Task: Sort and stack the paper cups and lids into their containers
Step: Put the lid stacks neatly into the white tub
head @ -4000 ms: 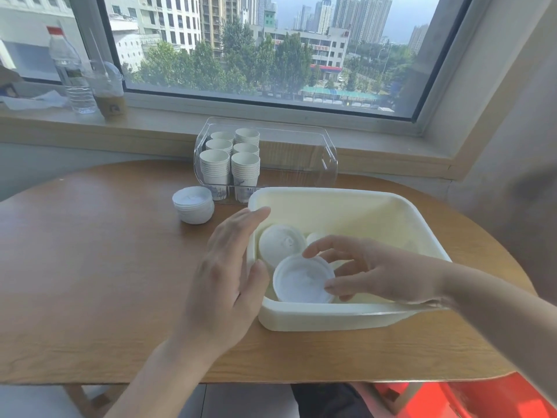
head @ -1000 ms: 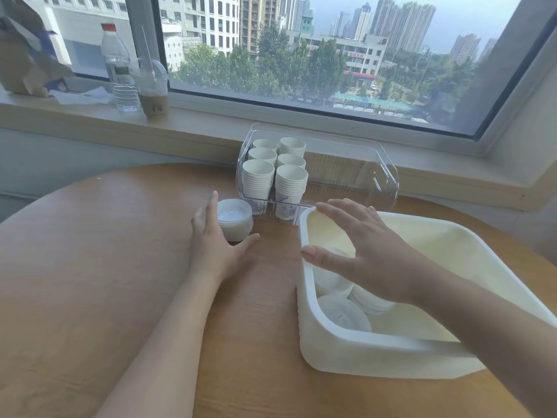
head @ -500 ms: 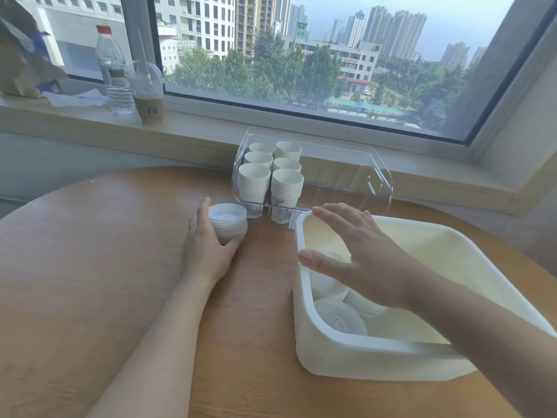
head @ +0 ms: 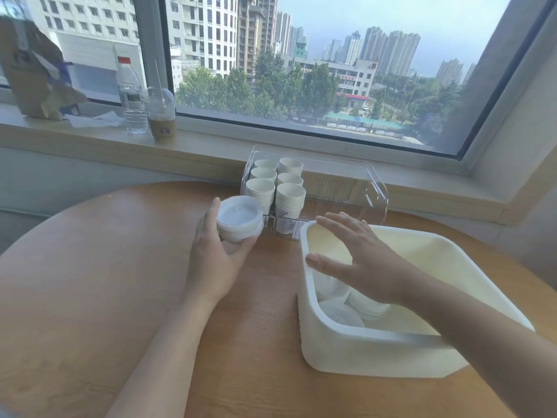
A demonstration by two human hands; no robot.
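The left hand (head: 215, 260), which 4 s ago hovered at the white tub's (head: 376, 348) rim, has crossed to the stack of lids (head: 239, 220) and now has it in its grip, raised and tilted. The right hand (head: 361, 260) has left the tub's lids and hovers flat above them.

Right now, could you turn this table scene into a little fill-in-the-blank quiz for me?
1. The left hand holds a stack of lids in its ____.
2. The paper cups stand stacked inside the ____ plastic box.
3. The right hand hovers with fingers spread over the cream ____.
4. The water bottle on the windowsill has a ____ cap.

Missing words: grip; clear; tub; red
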